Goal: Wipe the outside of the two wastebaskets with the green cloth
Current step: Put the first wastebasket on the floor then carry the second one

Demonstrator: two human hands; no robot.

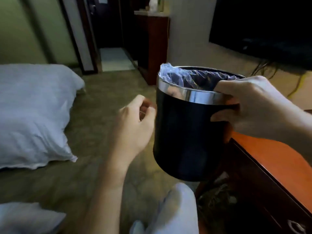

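Observation:
A black wastebasket [184, 135] with a shiny metal rim and a clear plastic liner hangs in the air at centre right. My right hand [253, 107] grips its rim, fingers inside the liner and thumb on the outer wall. My left hand [135, 122] hovers just left of the basket with loosely curled fingers, holding nothing; I cannot tell whether it touches the wall. No green cloth and no second wastebasket are in view.
A bed with white bedding [33, 112] fills the left side. A reddish wooden desk [273, 159] with a drawer stands at the lower right, under the basket. A wooden cabinet [153, 46] stands behind. Carpet [101, 102] runs between bed and desk. My knee in light trousers [175, 210] is at the bottom.

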